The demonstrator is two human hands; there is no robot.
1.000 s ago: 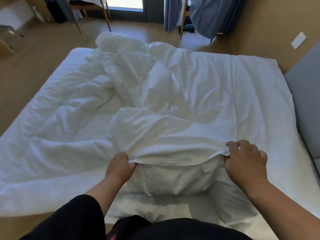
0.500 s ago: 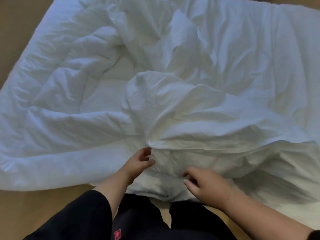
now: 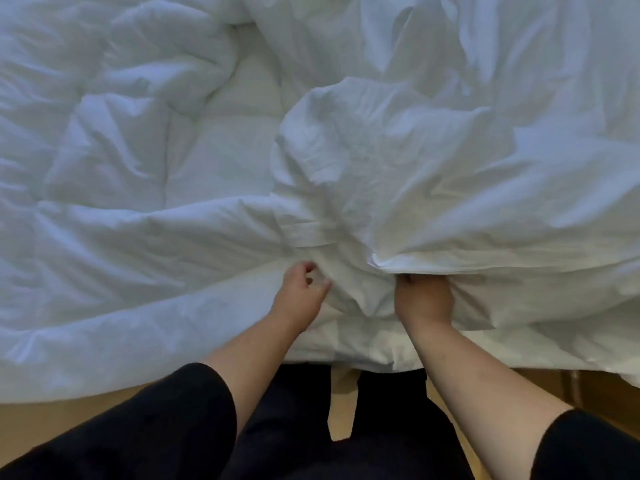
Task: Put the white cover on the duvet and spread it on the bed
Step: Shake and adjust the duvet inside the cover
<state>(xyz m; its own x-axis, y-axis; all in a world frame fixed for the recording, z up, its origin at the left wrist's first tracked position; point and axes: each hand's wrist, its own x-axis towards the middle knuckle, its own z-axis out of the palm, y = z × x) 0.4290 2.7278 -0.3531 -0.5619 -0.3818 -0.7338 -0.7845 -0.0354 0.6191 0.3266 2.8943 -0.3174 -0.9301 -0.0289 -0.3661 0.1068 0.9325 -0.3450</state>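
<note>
A single head-worn view looks steeply down, close over the near edge of the bed.

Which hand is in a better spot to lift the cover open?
Probably the right hand: its fingers are tucked under the cover's edge. The left hand sits beside the folds, holding nothing.

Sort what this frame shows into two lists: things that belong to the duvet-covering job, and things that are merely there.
Part of the job:
white cover
duvet
left hand, fingers loosely curled beside the fabric
right hand, fingers hidden under the cover's edge

Merely there:
wooden floor
the person's black clothing
</note>
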